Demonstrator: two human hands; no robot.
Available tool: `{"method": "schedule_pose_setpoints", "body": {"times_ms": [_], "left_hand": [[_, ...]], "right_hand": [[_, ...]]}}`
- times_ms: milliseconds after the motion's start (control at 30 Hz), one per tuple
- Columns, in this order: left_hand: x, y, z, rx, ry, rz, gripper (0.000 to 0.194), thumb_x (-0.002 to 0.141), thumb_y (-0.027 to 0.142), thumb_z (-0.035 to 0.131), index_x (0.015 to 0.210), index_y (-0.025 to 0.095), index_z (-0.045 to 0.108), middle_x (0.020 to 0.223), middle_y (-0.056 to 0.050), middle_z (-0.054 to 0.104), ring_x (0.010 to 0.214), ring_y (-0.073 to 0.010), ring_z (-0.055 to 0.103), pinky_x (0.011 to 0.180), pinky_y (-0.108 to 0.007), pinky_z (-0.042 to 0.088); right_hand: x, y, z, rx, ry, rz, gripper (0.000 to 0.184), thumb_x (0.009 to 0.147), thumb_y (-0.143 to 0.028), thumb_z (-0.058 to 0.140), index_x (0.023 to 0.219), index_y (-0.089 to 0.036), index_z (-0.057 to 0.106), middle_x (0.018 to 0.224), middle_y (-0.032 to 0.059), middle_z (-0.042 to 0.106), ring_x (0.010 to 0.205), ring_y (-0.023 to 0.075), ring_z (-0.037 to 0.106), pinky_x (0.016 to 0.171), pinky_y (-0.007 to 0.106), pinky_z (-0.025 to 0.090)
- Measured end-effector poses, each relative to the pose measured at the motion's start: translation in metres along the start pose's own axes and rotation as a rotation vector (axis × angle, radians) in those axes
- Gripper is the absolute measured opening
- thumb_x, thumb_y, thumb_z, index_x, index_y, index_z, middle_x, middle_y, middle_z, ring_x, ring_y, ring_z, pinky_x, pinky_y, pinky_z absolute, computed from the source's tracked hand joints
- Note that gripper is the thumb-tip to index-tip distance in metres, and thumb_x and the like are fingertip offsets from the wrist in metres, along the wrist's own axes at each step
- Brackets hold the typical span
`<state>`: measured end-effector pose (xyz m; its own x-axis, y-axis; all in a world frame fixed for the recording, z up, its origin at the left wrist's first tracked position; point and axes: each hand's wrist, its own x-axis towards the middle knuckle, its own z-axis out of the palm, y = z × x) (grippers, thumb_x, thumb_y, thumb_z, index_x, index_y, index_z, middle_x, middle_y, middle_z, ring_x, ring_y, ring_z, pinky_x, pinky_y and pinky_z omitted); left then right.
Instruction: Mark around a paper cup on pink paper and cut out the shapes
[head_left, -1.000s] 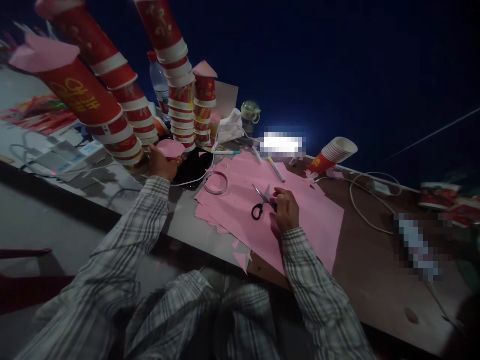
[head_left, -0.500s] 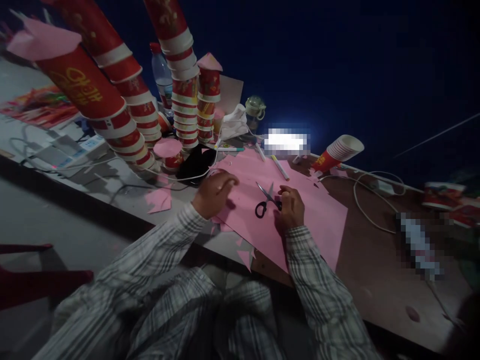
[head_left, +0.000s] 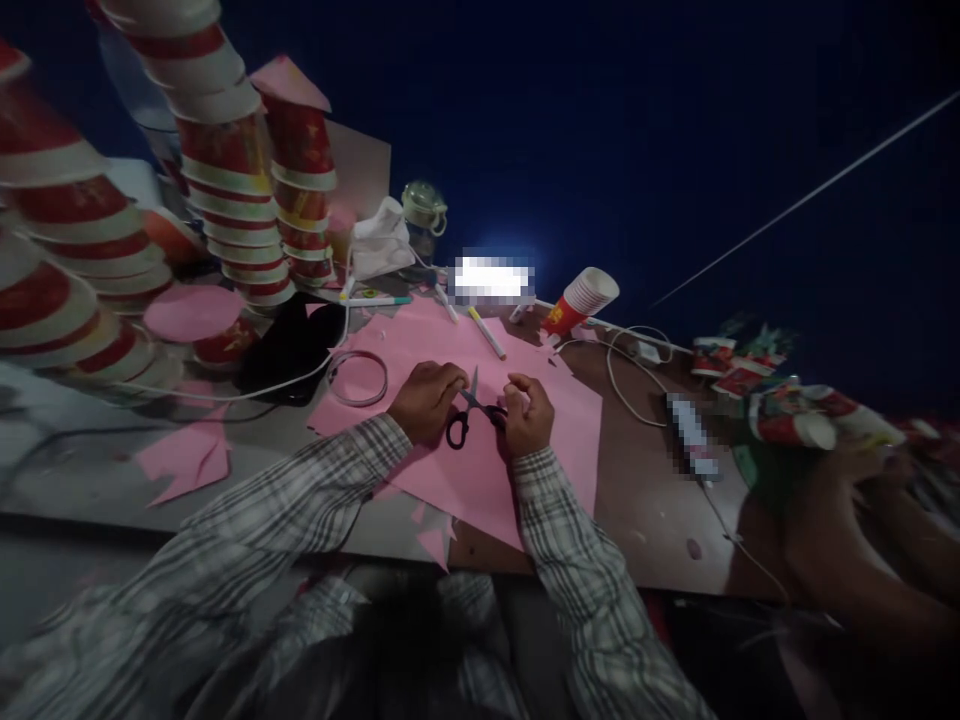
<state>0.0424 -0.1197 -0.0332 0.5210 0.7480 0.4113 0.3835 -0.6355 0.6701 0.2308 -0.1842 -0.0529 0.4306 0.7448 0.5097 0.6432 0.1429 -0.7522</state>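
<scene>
Open black-handled scissors [head_left: 474, 400] are over a large pink paper sheet [head_left: 562, 430], blades pointing away from me. My right hand [head_left: 529, 415] is curled closed at the right finger loop and holds the scissors there. The left loop is free. My left hand [head_left: 427, 402] is closed, its fingertips pressed together at the left blade, whose tip they hide. Whether it grips the blade or something small, I cannot make out. Beyond my hands, a marker [head_left: 487, 334] lies on the sheet. A coiled cable [head_left: 358, 378] rests to the left of my left hand.
Tall stacked paper-cup columns [head_left: 236, 200] stand at the left, beside a dark phone-like slab [head_left: 296, 345]. Pink scraps [head_left: 187, 455] lie near the front edge. Leaning cups [head_left: 581, 300] and a bright pixelated light [head_left: 491, 278] stand behind. Another person's arm [head_left: 847, 540] is at the right.
The view has swung right. Over the paper, my left hand has moved right to the scissors, its fingertips now at a blade. My right hand stays at the scissors' loop.
</scene>
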Motion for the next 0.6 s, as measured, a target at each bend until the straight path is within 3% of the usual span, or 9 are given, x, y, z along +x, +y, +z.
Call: {"method": "schedule_pose_setpoints", "body": {"times_ms": [233,367,467,600], "left_hand": [[-0.002,-0.015,0.005,-0.092,-0.054,0.017,0.031,0.102,0.032,0.04,0.094,0.023,0.068,0.093,-0.007,0.076,0.09,-0.0235,0.067,0.104,-0.046,0.047],[-0.002,-0.015,0.004,-0.139,-0.029,-0.05,0.029,0.1,0.028,0.042,0.09,0.024,0.069,0.092,-0.008,0.076,0.087,-0.0247,0.066,0.101,-0.049,0.049],[0.0,-0.015,0.003,-0.141,-0.034,-0.093,0.028,0.098,0.03,0.046,0.079,0.024,0.066,0.082,-0.007,0.073,0.083,-0.0244,0.065,0.098,-0.047,0.052],[0.001,-0.017,0.002,-0.149,-0.015,-0.154,0.033,0.097,0.038,0.047,0.069,0.023,0.059,0.075,-0.007,0.07,0.085,-0.0249,0.065,0.092,-0.043,0.053]], "right_hand": [[0.002,-0.001,-0.003,-0.011,-0.017,0.091,0.029,0.092,-0.045,0.054,0.101,-0.021,0.069,0.089,0.0066,0.073,0.081,0.0207,0.069,0.082,0.038,0.059],[0.02,-0.001,-0.026,-0.081,0.005,0.074,0.031,0.092,-0.045,0.054,0.102,-0.021,0.07,0.096,0.0088,0.075,0.087,0.0218,0.07,0.085,0.039,0.059],[0.062,0.005,-0.056,-0.197,-0.012,-0.001,0.034,0.09,-0.046,0.058,0.104,-0.019,0.072,0.1,0.0107,0.076,0.092,0.0245,0.069,0.093,0.045,0.057],[0.145,0.024,-0.08,-0.49,0.016,-0.088,0.035,0.087,-0.041,0.055,0.104,-0.016,0.072,0.106,0.0155,0.071,0.104,0.029,0.064,0.101,0.05,0.051]]}}
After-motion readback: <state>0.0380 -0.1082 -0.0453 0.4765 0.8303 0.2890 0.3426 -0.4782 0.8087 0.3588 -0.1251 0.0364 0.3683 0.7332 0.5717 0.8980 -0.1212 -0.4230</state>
